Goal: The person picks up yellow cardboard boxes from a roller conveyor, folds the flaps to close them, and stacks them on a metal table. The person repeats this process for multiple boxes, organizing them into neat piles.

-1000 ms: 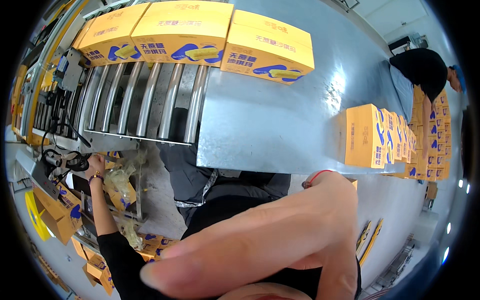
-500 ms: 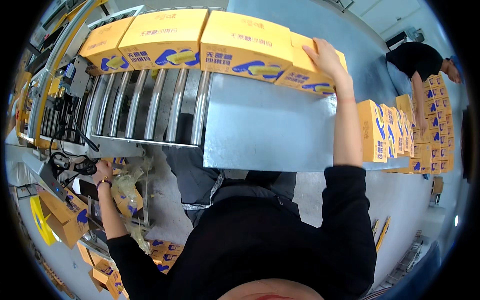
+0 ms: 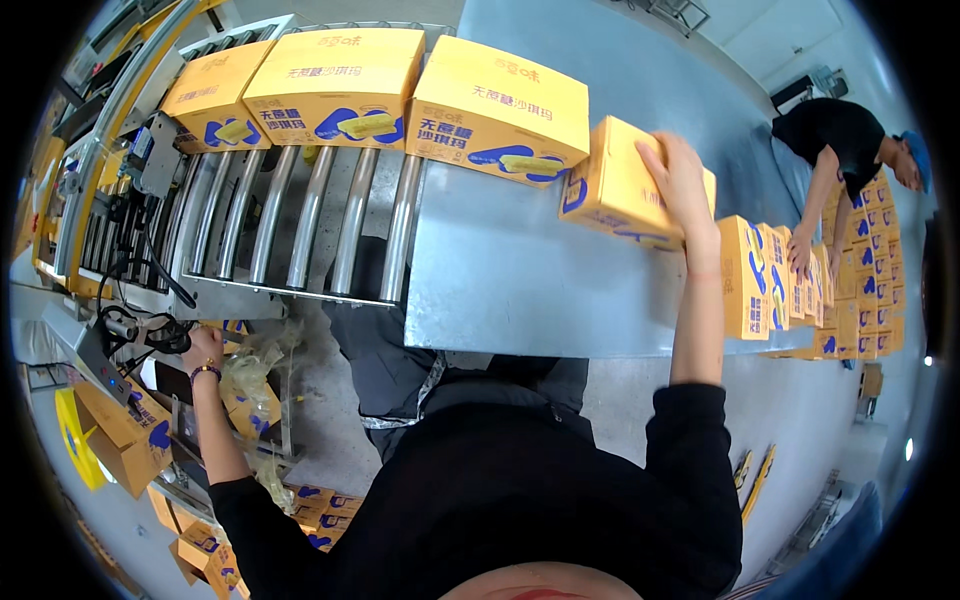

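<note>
My right hand [image 3: 684,184] grips a yellow carton [image 3: 628,180] by its top and right side, the thumb on top. That carton stands at an angle on the metal table, apart from a larger-looking yellow carton [image 3: 505,110] to its left. More yellow cartons [image 3: 335,88] with blue patches line up leftward on the roller conveyor [image 3: 315,220]. At the lower left, my left hand [image 3: 204,348] is next to a bundle of black cables [image 3: 168,332]; its fingers are mostly hidden. Right of the held carton, a row of upright cartons [image 3: 745,278] stands along the table edge.
A co-worker [image 3: 835,140] bends over the row's far end with a hand on the cartons, beside a tall stack [image 3: 868,265]. The metal table [image 3: 530,270] lies before me. An opened carton [image 3: 125,440], yellow tape [image 3: 75,440] and clear plastic film [image 3: 250,380] are at the left.
My right hand has pulled its carton nearer and turned it, opening a gap to the carton on its left. The co-worker's hand has come onto the row. My left hand stays by the cables.
</note>
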Demonstrator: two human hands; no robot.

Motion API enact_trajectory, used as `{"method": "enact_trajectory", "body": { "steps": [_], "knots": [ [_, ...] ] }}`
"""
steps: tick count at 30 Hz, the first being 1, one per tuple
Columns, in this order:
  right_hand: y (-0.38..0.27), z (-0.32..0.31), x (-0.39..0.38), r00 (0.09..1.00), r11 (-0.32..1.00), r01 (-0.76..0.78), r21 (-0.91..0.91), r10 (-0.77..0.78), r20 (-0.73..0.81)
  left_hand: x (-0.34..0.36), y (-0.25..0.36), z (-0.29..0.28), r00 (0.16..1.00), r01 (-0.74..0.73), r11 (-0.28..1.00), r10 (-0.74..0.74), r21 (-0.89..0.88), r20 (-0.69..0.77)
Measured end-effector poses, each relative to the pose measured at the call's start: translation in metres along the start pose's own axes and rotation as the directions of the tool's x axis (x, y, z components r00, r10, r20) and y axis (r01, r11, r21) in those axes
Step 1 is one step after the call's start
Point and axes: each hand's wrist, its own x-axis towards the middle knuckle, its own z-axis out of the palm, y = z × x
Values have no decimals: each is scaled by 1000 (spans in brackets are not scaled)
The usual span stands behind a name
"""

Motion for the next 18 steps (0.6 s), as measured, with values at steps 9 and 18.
{"method": "enact_trajectory", "body": {
  "steps": [9, 18],
  "knots": [
    [-101, -63, -142, 910, 975, 135, -174, -53, 412, 10, -46, 37, 966, 59, 996, -41, -66, 257],
    [-118, -42, -189, 971, 900, -180, -397, 228, 75, 9, -16, 3, 953, -19, 998, 0, 59, 304]
  ]
}}
